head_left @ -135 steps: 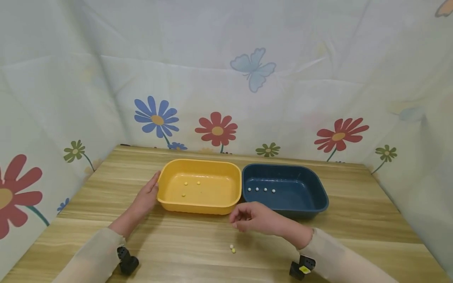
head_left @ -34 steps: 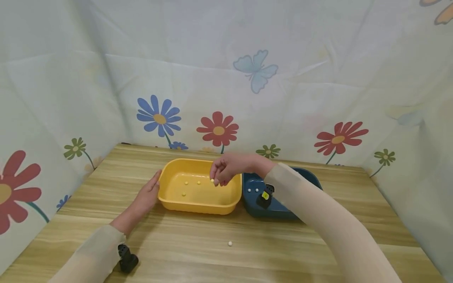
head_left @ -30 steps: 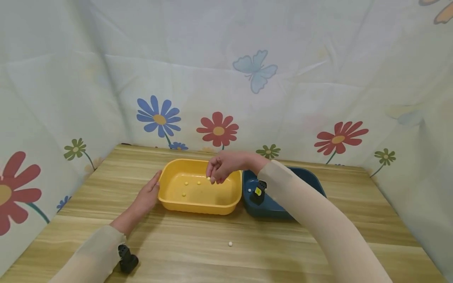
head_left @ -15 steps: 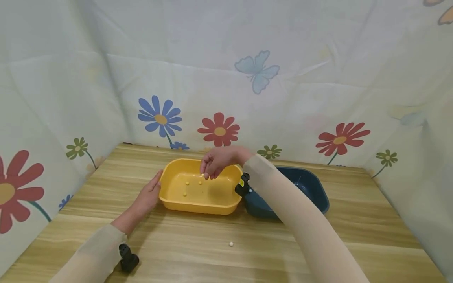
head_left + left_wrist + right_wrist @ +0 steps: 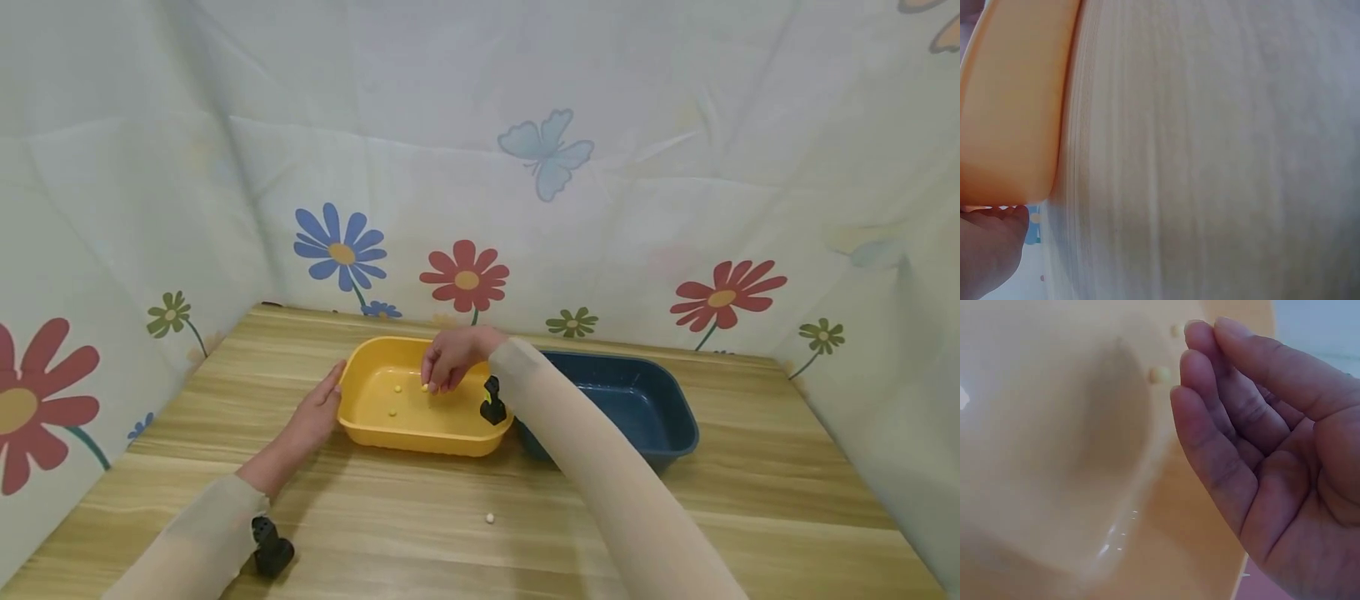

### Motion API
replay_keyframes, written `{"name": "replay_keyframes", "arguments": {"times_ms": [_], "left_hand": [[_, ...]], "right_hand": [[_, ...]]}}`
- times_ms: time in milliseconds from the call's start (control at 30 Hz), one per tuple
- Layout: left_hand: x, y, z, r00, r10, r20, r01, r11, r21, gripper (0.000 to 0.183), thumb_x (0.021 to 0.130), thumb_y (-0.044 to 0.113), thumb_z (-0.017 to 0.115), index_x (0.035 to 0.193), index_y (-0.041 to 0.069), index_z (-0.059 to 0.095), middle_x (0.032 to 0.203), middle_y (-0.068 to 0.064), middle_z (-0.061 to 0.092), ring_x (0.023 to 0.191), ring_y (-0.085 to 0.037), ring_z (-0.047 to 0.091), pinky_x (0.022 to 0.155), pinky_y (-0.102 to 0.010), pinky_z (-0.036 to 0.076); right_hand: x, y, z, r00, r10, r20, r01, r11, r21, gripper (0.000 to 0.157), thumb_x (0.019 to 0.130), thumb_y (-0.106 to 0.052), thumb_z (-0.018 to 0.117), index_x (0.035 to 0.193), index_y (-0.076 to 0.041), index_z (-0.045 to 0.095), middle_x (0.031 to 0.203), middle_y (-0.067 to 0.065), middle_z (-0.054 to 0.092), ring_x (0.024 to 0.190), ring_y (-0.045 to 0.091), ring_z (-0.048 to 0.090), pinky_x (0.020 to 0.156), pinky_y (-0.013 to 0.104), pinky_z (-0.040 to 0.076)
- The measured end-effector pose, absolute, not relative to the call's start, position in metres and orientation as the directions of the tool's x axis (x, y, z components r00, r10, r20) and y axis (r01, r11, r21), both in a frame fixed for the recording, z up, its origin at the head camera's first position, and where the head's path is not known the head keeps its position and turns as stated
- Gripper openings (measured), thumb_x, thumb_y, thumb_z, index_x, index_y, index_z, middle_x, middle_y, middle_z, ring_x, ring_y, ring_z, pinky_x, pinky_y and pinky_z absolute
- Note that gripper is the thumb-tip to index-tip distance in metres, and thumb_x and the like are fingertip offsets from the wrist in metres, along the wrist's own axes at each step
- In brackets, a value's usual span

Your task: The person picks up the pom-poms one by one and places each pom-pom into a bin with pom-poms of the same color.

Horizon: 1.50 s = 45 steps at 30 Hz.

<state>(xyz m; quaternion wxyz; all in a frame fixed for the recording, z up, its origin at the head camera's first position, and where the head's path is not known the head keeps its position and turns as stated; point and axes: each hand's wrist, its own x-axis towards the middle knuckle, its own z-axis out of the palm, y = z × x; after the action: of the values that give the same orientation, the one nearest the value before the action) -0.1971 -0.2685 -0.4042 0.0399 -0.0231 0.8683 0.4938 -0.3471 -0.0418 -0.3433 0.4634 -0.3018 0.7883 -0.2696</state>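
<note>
My left hand (image 5: pixel 313 410) lies against the left end of a yellow plastic basin (image 5: pixel 420 443), its fingers straight along the outer wall. In the left wrist view, fingers touch that wall from outside. Inside the basin, low over its floor, my right hand (image 5: pixel 452 358) has thumb and index finger pinched together. A small yellow bead (image 5: pixel 425 387) shows at these fingertips in the head view. The right wrist view hides what lies between them, but shows two yellow beads (image 5: pixel 1159 375) beyond the hand. Other beads on the basin floor include one yellow bead (image 5: pixel 397 389) further left.
A dark blue basin (image 5: pixel 670 417) stands right beside the yellow one, partly covered by my right forearm. One white bead (image 5: pixel 490 518) lies on the wooden table (image 5: pixel 420 525) in front. A flowered cloth (image 5: pixel 637 208) hangs behind the table.
My right hand picked up the yellow bead from the table, carried it over the yellow basin, moved left and has now lowered. The white bead stayed. My left hand kept its place.
</note>
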Motion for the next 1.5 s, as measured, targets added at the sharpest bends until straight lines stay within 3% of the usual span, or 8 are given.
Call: {"name": "replay_keyframes", "arguments": {"times_ms": [333,600,833,1000,1267,1500], "left_hand": [[-0.198,-0.273,-0.404,-0.998,0.013,-0.069,-0.052,0.519,0.853,0.054,0.108,0.015,0.021,0.156,-0.002,0.005,0.164,-0.022,0.001,0.152,-0.044,0.002,0.126,-0.058,0.006],[-0.198,-0.274,-0.404,-0.998,0.018,-0.064,-0.046,0.52,0.853,0.053,0.108,0.013,0.022,0.156,-0.004,0.006,0.164,-0.023,0.001,0.152,-0.044,0.001,0.126,-0.058,0.006],[-0.197,-0.272,-0.403,-0.998,0.017,-0.065,-0.047,0.519,0.853,0.054,0.108,0.013,0.022,0.156,-0.003,0.005,0.164,-0.023,0.001,0.152,-0.044,0.001,0.126,-0.057,0.006],[-0.197,-0.272,-0.403,-0.998,0.013,-0.064,-0.048,0.52,0.853,0.054,0.108,0.013,0.022,0.156,-0.002,0.006,0.164,-0.022,0.002,0.152,-0.044,0.002,0.126,-0.057,0.006],[-0.197,-0.272,-0.404,-0.998,0.018,-0.062,-0.044,0.507,0.861,0.054,0.108,0.014,0.022,0.157,-0.002,0.005,0.164,-0.022,0.001,0.152,-0.044,0.002,0.126,-0.057,0.006],[-0.198,-0.27,-0.405,-0.995,0.008,-0.096,-0.08,0.481,0.873,0.054,0.109,0.017,0.021,0.158,0.003,0.004,0.166,-0.018,-0.001,0.154,-0.041,0.0,0.127,-0.056,0.005]], "right_hand": [[-0.349,-0.06,-0.361,-0.354,-0.688,-0.633,-0.273,0.724,-0.634,0.004,0.091,-0.009,0.069,0.094,-0.006,0.07,0.08,0.0,0.065,0.073,0.012,0.06,0.073,0.02,0.058],[-0.341,-0.066,-0.365,-0.348,-0.667,-0.659,-0.273,0.745,-0.609,0.004,0.09,-0.006,0.07,0.093,-0.003,0.07,0.079,0.001,0.068,0.072,0.012,0.064,0.076,0.024,0.061],[-0.33,-0.066,-0.358,-0.358,-0.652,-0.669,-0.29,0.758,-0.584,0.009,0.092,-0.003,0.066,0.1,0.001,0.068,0.079,0.003,0.067,0.073,0.012,0.062,0.095,0.036,0.058],[-0.33,-0.067,-0.362,-0.382,-0.651,-0.657,-0.306,0.759,-0.574,0.006,0.092,-0.003,0.066,0.097,0.0,0.068,0.078,0.003,0.066,0.072,0.011,0.061,0.086,0.031,0.06],[-0.329,-0.066,-0.361,-0.397,-0.639,-0.659,-0.284,0.768,-0.574,0.01,0.092,-0.002,0.066,0.1,0.002,0.069,0.081,0.004,0.066,0.074,0.013,0.06,0.095,0.036,0.059],[-0.339,-0.063,-0.367,-0.367,-0.651,-0.664,-0.292,0.758,-0.582,0.01,0.092,-0.002,0.066,0.101,-0.001,0.069,0.085,0.002,0.067,0.077,0.011,0.063,0.081,0.026,0.059]]}}
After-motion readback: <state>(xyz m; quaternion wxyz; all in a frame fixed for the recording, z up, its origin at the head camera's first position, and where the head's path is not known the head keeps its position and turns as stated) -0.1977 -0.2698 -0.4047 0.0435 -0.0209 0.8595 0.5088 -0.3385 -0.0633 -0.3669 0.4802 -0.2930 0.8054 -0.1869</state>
